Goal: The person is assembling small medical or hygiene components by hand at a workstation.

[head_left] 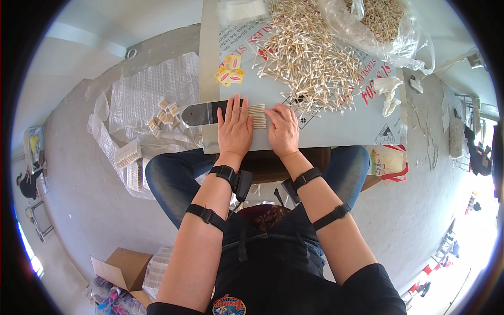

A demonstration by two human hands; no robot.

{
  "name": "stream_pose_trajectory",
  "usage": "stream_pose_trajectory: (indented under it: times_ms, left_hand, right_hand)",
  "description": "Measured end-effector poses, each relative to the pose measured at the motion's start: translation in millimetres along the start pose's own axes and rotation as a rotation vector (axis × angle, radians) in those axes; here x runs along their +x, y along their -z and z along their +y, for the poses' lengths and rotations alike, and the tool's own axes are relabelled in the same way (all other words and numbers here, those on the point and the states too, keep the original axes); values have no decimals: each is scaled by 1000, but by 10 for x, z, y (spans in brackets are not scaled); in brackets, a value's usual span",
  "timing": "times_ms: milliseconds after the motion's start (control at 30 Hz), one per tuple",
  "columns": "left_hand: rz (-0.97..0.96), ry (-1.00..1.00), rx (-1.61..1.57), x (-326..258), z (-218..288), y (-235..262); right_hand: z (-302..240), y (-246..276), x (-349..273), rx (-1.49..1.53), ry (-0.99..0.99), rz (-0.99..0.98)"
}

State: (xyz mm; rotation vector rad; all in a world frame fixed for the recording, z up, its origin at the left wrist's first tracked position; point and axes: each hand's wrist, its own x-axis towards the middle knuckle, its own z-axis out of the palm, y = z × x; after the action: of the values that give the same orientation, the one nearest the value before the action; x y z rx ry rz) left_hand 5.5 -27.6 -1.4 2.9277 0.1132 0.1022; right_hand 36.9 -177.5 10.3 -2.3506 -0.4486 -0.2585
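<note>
My left hand point(234, 128) lies flat, fingers stretched out and slightly apart. It rests over a row of cotton swabs point(257, 116) and the end of a black-and-clear plastic packet point(202, 114). The swabs lie side by side, their tips showing to the right of the hand. Close to those tips is my right hand point(283, 128), its fingers loosely bent and apart, with nothing visible in them. Whether its fingertips touch the swabs I cannot tell. A large loose pile of cotton swabs point(315, 58) covers the table beyond my hands.
The film-covered metal table point(357, 134) holds yellow paper labels point(229, 71), a clear bag point(415, 44) of more swabs and a crumpled white plastic piece point(388, 94). Bubble wrap point(152, 79) with swab bundles point(167, 113) lies left of it. A cardboard box point(128, 265) stands behind on the floor.
</note>
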Motion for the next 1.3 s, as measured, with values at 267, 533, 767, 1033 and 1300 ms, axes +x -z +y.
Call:
stream_pose_trajectory:
  times_ms: [267, 533, 767, 1033, 1300]
  left_hand:
    - [-28, 7, 10, 4, 12, 22]
    - [-17, 4, 1, 6, 5, 16]
    - [-11, 3, -8, 10, 20, 25]
    - [-2, 12, 8, 3, -6, -7]
    - [79, -10, -114, -31, -60, 19]
  right_hand:
    - [13, -8, -10, 1, -12, -9]
    - [20, -13, -12, 3, -8, -10]
    - [-31, 15, 12, -30, -38, -45]
    - [-143, -1, 16, -176, 117, -171]
    - [-148, -52, 11, -344, 179, -289]
